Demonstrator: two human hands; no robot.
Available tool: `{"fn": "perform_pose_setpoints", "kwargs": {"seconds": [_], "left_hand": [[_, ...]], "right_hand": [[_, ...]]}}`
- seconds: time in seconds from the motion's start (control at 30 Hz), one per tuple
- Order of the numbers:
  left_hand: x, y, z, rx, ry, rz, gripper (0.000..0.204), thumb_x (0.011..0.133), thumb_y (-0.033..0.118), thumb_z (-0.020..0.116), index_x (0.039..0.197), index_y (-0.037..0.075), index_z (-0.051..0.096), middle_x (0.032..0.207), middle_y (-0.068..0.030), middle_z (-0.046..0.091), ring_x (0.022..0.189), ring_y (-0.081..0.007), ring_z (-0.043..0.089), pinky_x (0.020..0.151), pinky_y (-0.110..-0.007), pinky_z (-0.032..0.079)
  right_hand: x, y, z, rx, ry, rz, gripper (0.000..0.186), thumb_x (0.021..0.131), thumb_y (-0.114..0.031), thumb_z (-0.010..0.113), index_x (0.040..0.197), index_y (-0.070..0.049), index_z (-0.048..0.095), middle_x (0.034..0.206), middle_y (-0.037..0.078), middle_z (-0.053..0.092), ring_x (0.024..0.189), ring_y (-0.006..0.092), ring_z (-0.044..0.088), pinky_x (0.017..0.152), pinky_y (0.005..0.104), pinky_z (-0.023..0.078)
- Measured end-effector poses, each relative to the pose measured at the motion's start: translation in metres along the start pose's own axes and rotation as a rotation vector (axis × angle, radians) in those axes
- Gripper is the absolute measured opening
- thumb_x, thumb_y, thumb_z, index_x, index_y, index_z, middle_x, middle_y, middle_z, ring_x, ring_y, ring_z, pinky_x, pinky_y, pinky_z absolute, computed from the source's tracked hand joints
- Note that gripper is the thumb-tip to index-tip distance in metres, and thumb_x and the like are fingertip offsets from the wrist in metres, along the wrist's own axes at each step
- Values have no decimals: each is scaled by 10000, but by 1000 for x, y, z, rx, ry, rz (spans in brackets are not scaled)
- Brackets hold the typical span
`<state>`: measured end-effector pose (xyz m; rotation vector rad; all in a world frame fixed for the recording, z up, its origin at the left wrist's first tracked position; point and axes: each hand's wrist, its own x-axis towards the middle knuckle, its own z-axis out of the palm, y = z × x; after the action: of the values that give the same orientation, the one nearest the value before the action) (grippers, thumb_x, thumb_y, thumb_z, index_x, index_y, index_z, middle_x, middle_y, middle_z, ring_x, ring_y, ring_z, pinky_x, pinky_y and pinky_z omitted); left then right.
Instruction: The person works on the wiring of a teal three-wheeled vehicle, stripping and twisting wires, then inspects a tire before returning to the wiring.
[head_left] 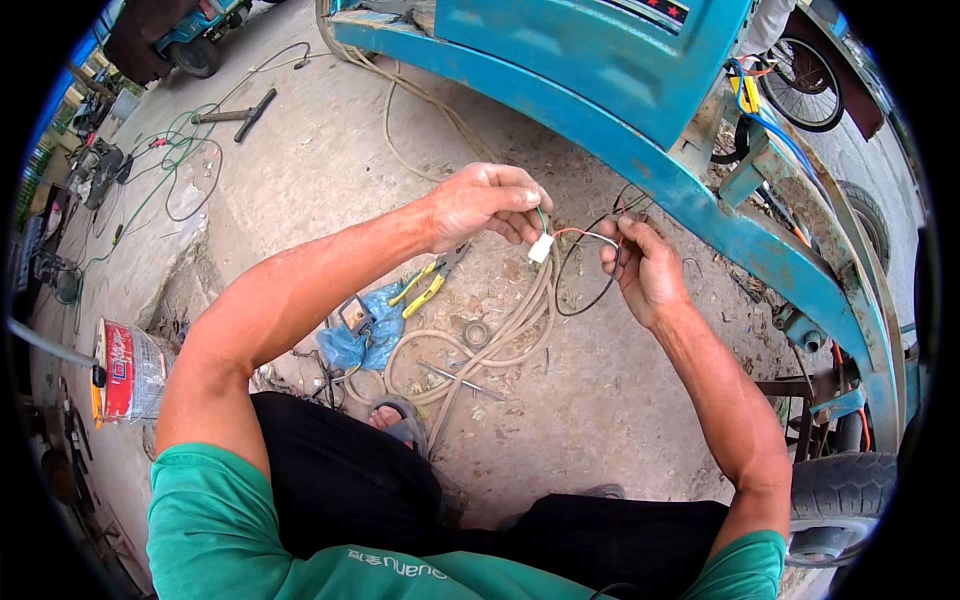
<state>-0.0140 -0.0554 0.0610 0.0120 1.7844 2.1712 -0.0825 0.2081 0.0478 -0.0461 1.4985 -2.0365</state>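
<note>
White connector: between the two hands, just below the left fingertips, with wires running from it; this small plug [540, 248] hangs clear of the ground.
Left hand: thumb and fingers [510, 205] of the left hand [487, 207] pinched together on a green wire [543, 216] just above the plug.
Right hand: the right hand [645, 262] is closed at the fingertips around red and white wires [572, 231] that reach across from the plug.
Black wire: loops down between the hands [583, 311]; its far end is unclear.
Done, by the look of it: coloured wires already lead to the plug; whether each is fully seated is too small to tell.
Left, as a judgement: the wiring seems unfinished, since the plug hangs loose and no mating half can be made out on it.
Pliers: yellow-handled [425, 295], below the left hand, out of both grips, beside a blue plastic bag [383, 335].
Beige hose: coiled on the ground [515, 318] below the hands.
Blue vehicle frame: beyond the hands and to their right [590, 135].
</note>
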Motion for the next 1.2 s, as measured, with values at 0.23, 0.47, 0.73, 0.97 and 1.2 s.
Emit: {"fn": "perform_pose_setpoints", "kwargs": {"seconds": [0.23, 0.47, 0.73, 0.97, 1.2], "left_hand": [[2, -5, 0, -2, 0, 64, 240, 943, 236, 658, 1063, 28, 655, 923, -89, 711, 826, -157, 701, 730, -292, 546], [2, -4, 1, -35, 24, 31, 158, 941, 162, 670, 1039, 40, 651, 927, -85, 702, 825, -185, 700, 770, -328, 564], [3, -6, 0, -42, 19, 48, 138, 937, 151, 675, 1022, 46, 643, 918, -79, 697, 823, -183, 696, 769, -336, 560], [3, -9, -3, -35, 13, 32, 231, 931, 226, 689, 1049, 50, 596, 967, -100, 670, 862, -192, 678, 787, -347, 544], [2, -14, -3, -32, 18, -17, 199, 965, 248, 650, 1015, 62, 597, 909, -78, 675, 817, -172, 677, 773, -347, 550]], "right_hand": [[1, 0, -3, 84, -63, -42, 153, 933, -184, 626, 1032, -85, 566, 844, 35, 652, 632, 107, 562, 584, 255, 452], [2, -1, -4, 77, -88, -64, 126, 932, -188, 623, 991, -100, 555, 784, 11, 608, 619, 110, 544, 584, 263, 429], [1, -1, -3, 38, -59, -70, 124, 917, -197, 637, 953, -105, 564, 761, 0, 584, 615, 106, 528, 583, 272, 434], [2, 2, -7, 52, -69, -46, 96, 918, -176, 631, 916, -105, 565, 743, -11, 540, 602, 98, 483, 574, 263, 408], [0, 7, -4, 56, -95, -26, 87, 917, -161, 626, 907, -107, 558, 745, -12, 517, 600, 101, 461, 568, 259, 388]]}}
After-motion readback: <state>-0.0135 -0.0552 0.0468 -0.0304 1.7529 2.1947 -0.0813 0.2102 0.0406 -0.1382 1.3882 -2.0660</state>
